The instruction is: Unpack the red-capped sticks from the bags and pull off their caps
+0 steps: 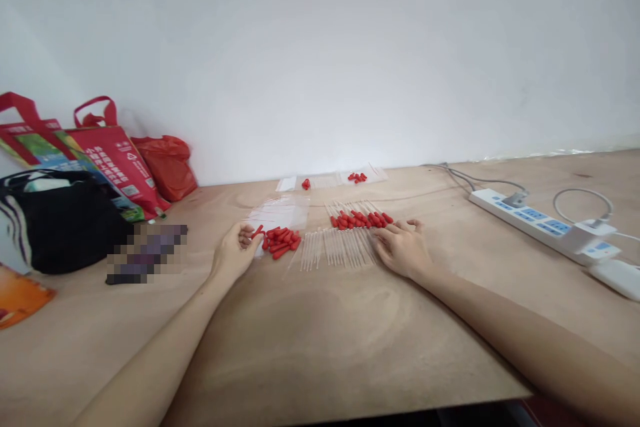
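Note:
My left hand (pixel 236 253) is closed in a pinch on a small red rubber bulb (pixel 258 231), at the left edge of a pile of similar red bulbs (pixel 281 241). The pile lies on the near part of a clear plastic bag (pixel 283 212). My right hand (pixel 404 248) rests at the right end of a row of thin clear tubes (pixel 345 248), fingers apart and fingertips touching or just over the end tubes. Behind that row lie droppers (pixel 360 219), thin tubes with red bulbs fitted, their bulbs towards me. Whether a tube is under my right fingertips is hidden.
Against the white wall lie more clear bags (pixel 327 180) with a few red bulbs (pixel 357 177). A white power strip (pixel 535 220) with plugs and cables is at the right. Shopping bags (pixel 115 167), a red plastic bag (pixel 167 167) and a black bag (pixel 70 227) stand at the left.

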`<state>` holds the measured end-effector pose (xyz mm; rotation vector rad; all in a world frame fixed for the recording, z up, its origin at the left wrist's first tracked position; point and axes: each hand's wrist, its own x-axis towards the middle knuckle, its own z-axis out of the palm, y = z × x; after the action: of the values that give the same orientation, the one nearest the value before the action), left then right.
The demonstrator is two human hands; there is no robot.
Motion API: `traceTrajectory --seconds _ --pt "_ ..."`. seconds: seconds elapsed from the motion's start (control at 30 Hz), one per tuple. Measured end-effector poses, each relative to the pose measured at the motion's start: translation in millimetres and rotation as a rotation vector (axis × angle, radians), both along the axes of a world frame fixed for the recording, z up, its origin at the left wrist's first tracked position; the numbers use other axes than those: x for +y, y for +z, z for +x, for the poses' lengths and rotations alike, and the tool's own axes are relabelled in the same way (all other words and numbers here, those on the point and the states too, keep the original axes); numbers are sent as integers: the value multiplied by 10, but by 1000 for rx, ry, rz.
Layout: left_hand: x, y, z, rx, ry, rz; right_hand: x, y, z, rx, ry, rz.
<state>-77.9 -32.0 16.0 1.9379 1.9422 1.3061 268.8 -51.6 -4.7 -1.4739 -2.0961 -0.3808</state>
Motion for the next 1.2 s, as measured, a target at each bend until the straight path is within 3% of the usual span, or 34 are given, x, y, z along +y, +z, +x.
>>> traceTrajectory --seconds 0.37,0.57,0.7,0.77,0.93,1.03,1.2 --pt "-80 84 87 68 84 -195 -61 20 -9 -76 107 -5" --pt "-87 109 9 150 136 -185 -30 38 43 21 98 51" --pt "-113 150 92 298 176 7 40 44 134 126 22 67" --pt "-117 181 237 340 70 95 87 33 183 182 -36 76" --pt "14 251 851 486 -249 78 166 4 278 284 -127 85" --pt "202 266 1242 590 -285 70 171 7 320 324 -142 94" --pt "481 240 1682 660 -202 -28 173 7 360 374 -159 57"
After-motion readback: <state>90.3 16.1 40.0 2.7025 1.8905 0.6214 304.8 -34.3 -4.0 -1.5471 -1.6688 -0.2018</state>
